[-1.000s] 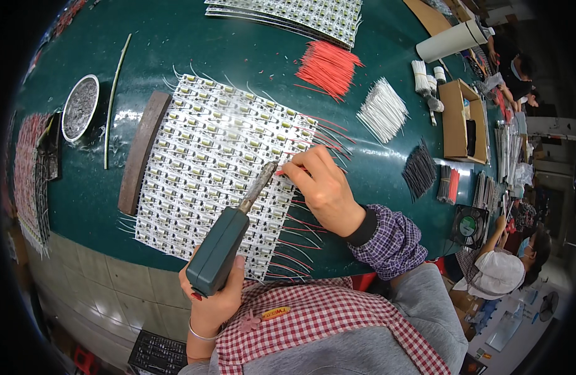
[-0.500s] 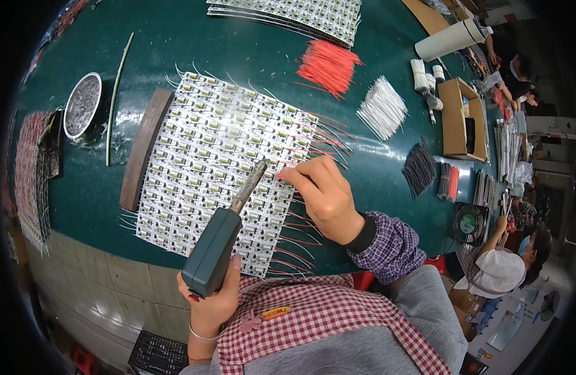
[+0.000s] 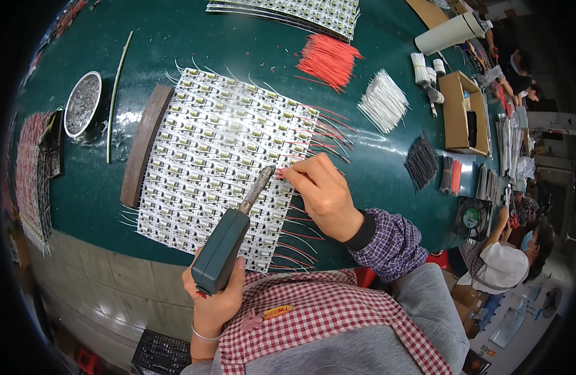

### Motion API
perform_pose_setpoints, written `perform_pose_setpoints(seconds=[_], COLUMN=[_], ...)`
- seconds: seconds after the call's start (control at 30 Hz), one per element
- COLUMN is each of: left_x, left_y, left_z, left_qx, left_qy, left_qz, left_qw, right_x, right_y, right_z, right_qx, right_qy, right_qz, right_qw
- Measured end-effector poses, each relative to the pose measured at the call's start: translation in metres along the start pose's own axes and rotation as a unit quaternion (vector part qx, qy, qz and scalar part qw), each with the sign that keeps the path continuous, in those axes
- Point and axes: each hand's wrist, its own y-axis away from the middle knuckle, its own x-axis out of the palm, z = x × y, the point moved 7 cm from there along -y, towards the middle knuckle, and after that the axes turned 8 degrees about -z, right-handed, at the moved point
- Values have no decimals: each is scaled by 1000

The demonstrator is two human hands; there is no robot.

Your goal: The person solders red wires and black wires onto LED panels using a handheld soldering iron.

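My left hand is wrapped round the handle of a dark green soldering gun. Its metal tip points up and right, close to the fingertips of my right hand. Those fingers are pinched at the right part of a white circuit board panel, with a short red end of a wire showing at them; the rest of that wire is hidden. Small components in rows cover the panel. Red and white wires stick out along its right side, and pale wires along its left and far sides.
A brown bar lies along the panel's left edge, near a round dish and a thin stick. Red wires, white wires and black wires lie in piles. Farther right are a cardboard box, a bottle and other people.
The soldering gun and my left hand have moved slightly right, bringing the tip nearer to my right fingertips. My right hand stays pinched at nearly the same spot.
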Motion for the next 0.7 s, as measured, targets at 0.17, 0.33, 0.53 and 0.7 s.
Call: perform_pose_setpoints(seconds=[0.17,0.33,0.53,0.7], left_x=[7,7,8,6], left_y=[-11,-11,-15,-14], left_z=[-9,-11,-14,-14], left_qx=[-32,-17,-40,-25], left_qy=[25,18,21,20], left_qz=[29,35,42,30], left_qw=[999,999,998,999], right_x=[0,0,1,2], right_y=[-1,-3,-4,-4], right_z=[-1,0,-3,-4], right_qx=[6,5,8,11], right_qy=[-6,-4,-7,-14], right_qz=[6,9,9,12], right_qw=[1000,1000,1000,1000])
